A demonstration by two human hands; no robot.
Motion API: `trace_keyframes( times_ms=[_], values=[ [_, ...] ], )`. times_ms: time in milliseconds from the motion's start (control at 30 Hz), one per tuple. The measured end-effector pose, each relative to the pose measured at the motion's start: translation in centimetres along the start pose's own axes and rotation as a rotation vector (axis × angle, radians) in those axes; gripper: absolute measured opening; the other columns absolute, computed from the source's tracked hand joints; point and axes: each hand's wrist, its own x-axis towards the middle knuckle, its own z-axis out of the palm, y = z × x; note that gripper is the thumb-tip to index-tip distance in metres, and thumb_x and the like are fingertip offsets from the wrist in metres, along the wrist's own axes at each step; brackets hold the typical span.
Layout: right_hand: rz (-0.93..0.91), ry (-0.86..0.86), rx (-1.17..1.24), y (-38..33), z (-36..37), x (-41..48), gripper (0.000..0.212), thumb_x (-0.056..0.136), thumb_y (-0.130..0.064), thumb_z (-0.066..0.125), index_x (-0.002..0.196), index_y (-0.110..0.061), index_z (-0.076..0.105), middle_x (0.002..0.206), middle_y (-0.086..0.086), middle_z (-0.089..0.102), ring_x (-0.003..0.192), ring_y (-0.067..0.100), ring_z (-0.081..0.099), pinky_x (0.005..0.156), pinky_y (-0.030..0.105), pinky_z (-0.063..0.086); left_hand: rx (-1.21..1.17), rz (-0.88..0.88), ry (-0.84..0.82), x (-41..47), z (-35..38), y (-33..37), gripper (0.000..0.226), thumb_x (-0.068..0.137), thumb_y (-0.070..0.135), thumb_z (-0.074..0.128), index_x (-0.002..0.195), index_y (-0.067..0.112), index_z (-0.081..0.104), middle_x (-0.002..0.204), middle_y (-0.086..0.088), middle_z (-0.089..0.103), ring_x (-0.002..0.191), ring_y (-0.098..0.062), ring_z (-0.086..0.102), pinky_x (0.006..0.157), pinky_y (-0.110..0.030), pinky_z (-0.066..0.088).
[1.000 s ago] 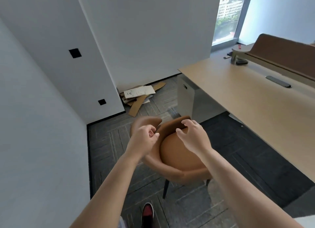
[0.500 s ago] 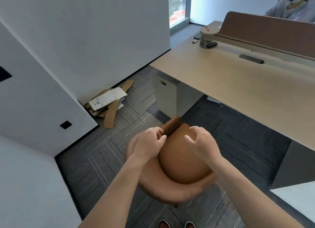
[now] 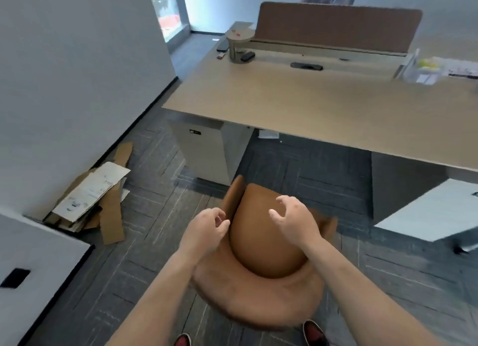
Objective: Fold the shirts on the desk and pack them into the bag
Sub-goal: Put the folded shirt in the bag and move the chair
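Both hands hover apart over a brown chair, well short of the desk, which spans the far and right part of the scene beyond them. Left hand sits at the seat's left side with its fingers curled against the upright brown edge there; whether it pinches that edge or only touches it, I cannot tell. Right hand hangs just above the seat with fingers loosely bent and spread, holding nothing. Curving round the near side of the seat is the chair's padded back, and two red-and-black shoes show at the bottom edge, beside it.

On the desk's far side stands a brown divider panel. A grey clamp post stands at the panel's left end with small dark items beside it, and a dark oblong cable slot lies in the top just in front of the panel. At the far right of the desk is a clear, blurred item with something yellow in it. Flattened cardboard lies on the grey carpet to the left, against the white wall. A white cabinet stands at the right, under the desk's near edge.
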Motion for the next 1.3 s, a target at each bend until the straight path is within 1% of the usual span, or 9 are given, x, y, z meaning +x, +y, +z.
trace_keyframes(
  times_ms=[200, 367, 500, 633, 767, 867, 967, 1100, 1300],
  values=[
    [0.216, 0.091, -0.156, -1.2, 6.1, -7.8, 0.051, 0.093, -0.040, 0.060, 0.136, -0.013, 0.056, 0.128, 0.004, 0.061, 0.117, 0.021, 0.056, 0.096, 0.035, 0.050, 0.066, 0.198, -0.281, 0.8, -0.1, -5.6, 0.028, 0.096, 0.038, 0.060, 0.119, 0.023, 0.065, 0.102, 0.007, 0.062, 0.094, -0.012, 0.059, 0.085, -0.030, 0.052],
    [0.341, 0.071, -0.291, -0.5, 9.9, -15.4, 0.046, 0.087, -0.040, 0.059, 0.125, -0.016, 0.066, 0.118, 0.003, 0.064, 0.115, 0.026, 0.057, 0.093, 0.039, 0.048, 0.194, 0.245, -0.420, -1.6, 2.7, -7.7, 0.047, 0.092, 0.052, 0.058, 0.129, 0.023, 0.061, 0.124, 0.003, 0.058, 0.114, -0.016, 0.054, 0.098, -0.033, 0.047],
    [0.471, -0.036, -0.350, 0.5, 12.9, -19.1, 0.053, 0.093, -0.055, 0.051, 0.136, -0.024, 0.058, 0.147, 0.004, 0.047, 0.140, 0.027, 0.035, 0.111, 0.044, 0.034, 0.303, 0.320, -0.640, -3.7, 4.5, -9.8, 0.076, 0.081, 0.074, 0.057, 0.142, 0.030, 0.048, 0.146, 0.005, 0.045, 0.138, -0.017, 0.037, 0.120, -0.050, 0.021],
    [0.530, -0.234, -0.250, 1.3, 14.9, -20.4, 0.087, 0.081, -0.076, 0.056, 0.153, -0.034, 0.034, 0.167, 0.001, 0.006, 0.154, 0.030, -0.002, 0.120, 0.058, 0.014, 0.465, 0.381, -0.778, -4.8, 6.2, -11.1, 0.101, 0.069, 0.078, 0.065, 0.152, 0.031, 0.030, 0.158, 0.002, 0.030, 0.151, -0.024, 0.011, 0.119, -0.063, 0.002],
    [0.473, -0.248, -0.392, 2.4, 17.1, -19.9, 0.091, 0.086, -0.054, 0.068, 0.157, -0.037, 0.015, 0.167, 0.002, -0.002, 0.153, 0.036, -0.008, 0.121, 0.061, 0.012, 0.596, 0.375, -0.722, -4.3, 8.1, -12.7, 0.103, 0.070, 0.070, 0.071, 0.153, 0.034, 0.022, 0.162, 0.001, 0.019, 0.153, -0.028, 0.002, 0.117, -0.069, 0.001],
    [0.476, -0.218, -0.346, 2.9, 18.7, -18.2, 0.083, 0.090, -0.044, 0.066, 0.156, -0.037, 0.018, 0.167, 0.000, -0.001, 0.152, 0.039, -0.010, 0.119, 0.064, 0.015, 0.593, 0.302, -0.682, -3.5, 9.1, -13.5, 0.103, 0.067, 0.074, 0.070, 0.152, 0.039, 0.024, 0.162, 0.003, 0.013, 0.153, -0.030, -0.004, 0.109, -0.076, 0.008],
    [0.487, -0.191, -0.310, 3.3, 19.4, -17.2, 0.073, 0.088, -0.040, 0.068, 0.151, -0.037, 0.030, 0.166, -0.001, 0.008, 0.152, 0.039, -0.009, 0.115, 0.069, 0.016, 0.467, 0.279, -0.659, -3.1, 9.5, -14.7, 0.100, 0.065, 0.074, 0.072, 0.150, 0.040, 0.032, 0.163, 0.006, 0.010, 0.152, -0.027, -0.006, 0.111, -0.070, 0.025],
    [0.476, -0.118, -0.291, 3.7, 19.9, -17.3, 0.064, 0.089, -0.026, 0.066, 0.147, -0.035, 0.041, 0.162, -0.004, 0.023, 0.152, 0.036, -0.003, 0.115, 0.070, 0.017, 0.297, 0.336, -0.555, -3.3, 9.8, -15.8, 0.088, 0.067, 0.063, 0.077, 0.145, 0.035, 0.045, 0.156, 0.012, 0.029, 0.150, -0.019, 0.007, 0.107, -0.060, 0.037],
    [0.462, -0.046, -0.234, 5.1, 18.4, -13.8, 0.061, 0.085, -0.023, 0.070, 0.141, -0.033, 0.050, 0.154, -0.006, 0.033, 0.152, 0.031, 0.002, 0.115, 0.071, 0.016, 0.156, 0.422, -0.434, -0.1, 10.7, -14.9, 0.089, 0.059, 0.072, 0.075, 0.135, 0.030, 0.057, 0.141, 0.017, 0.045, 0.142, -0.012, 0.022, 0.105, -0.054, 0.041]
  ],
)
